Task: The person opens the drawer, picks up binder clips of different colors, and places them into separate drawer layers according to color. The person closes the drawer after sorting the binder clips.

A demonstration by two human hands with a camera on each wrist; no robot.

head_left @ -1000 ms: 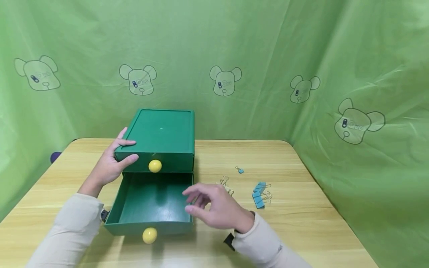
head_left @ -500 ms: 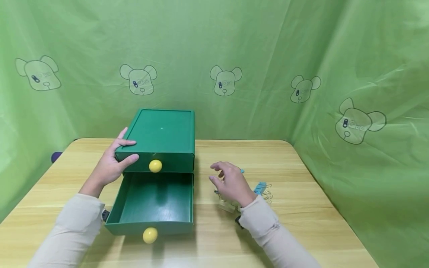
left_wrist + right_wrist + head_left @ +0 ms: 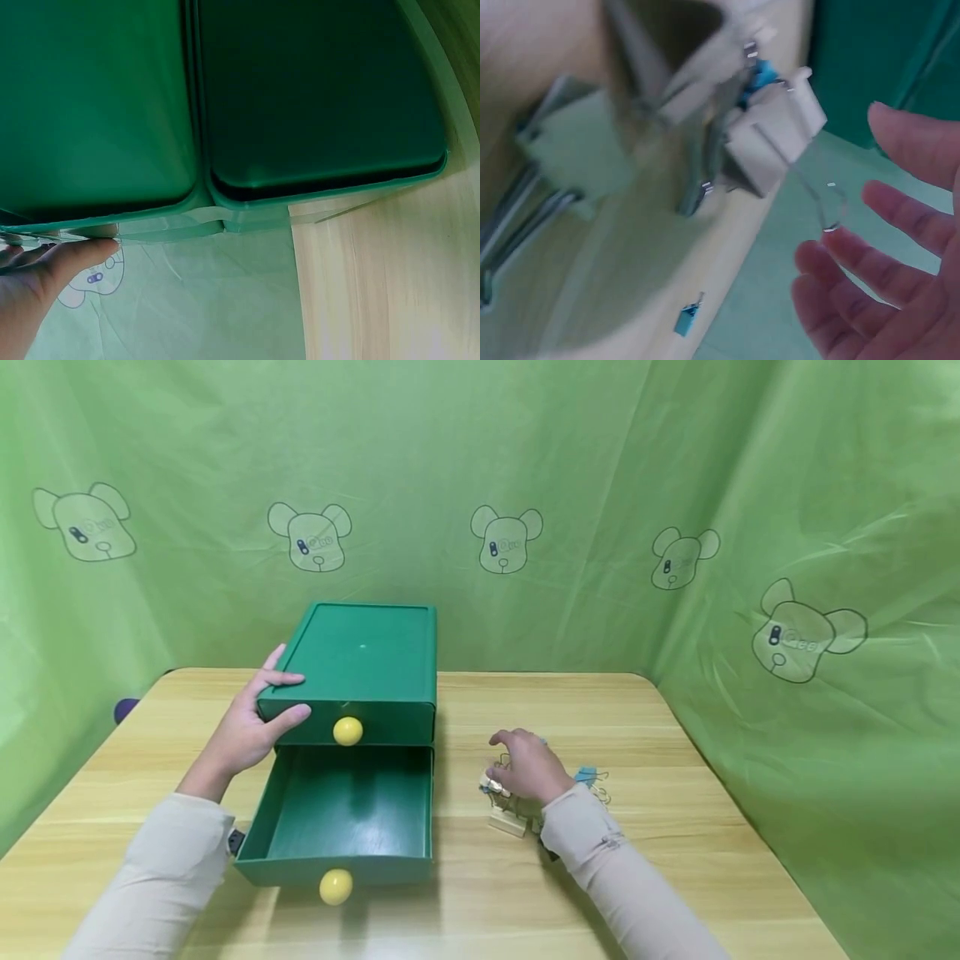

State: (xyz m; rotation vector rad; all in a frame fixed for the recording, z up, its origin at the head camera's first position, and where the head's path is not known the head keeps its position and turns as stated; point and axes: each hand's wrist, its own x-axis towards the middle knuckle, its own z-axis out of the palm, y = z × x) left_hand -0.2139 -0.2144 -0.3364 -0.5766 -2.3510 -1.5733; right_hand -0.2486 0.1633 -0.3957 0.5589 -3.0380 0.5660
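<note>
A green two-drawer cabinet (image 3: 360, 652) stands left of centre, its lower drawer (image 3: 382, 862) pulled out. My left hand (image 3: 247, 722) braces the cabinet's front left corner, thumb on the front and fingers along the top and side. Over the pale binder clips (image 3: 507, 821) right of the cabinet is my right hand (image 3: 531, 767). In the right wrist view its fingers are spread and loosely bent, thumb apart. One fingertip overlaps the wire handle of a white binder clip (image 3: 772, 142). Part of the clip pile is hidden under the hand.
Yellow round knobs (image 3: 347, 731) mark both drawers. Blue binder clips (image 3: 587, 775) lie to the right of my right hand, partly covered by it. A small blue clip (image 3: 685, 319) lies apart in the right wrist view. Green curtain (image 3: 577, 485) surrounds the wooden table (image 3: 660, 877).
My right hand has moved from beside the open drawer rightward and away from me to the pale clips. The left hand and the cabinet have stayed put.
</note>
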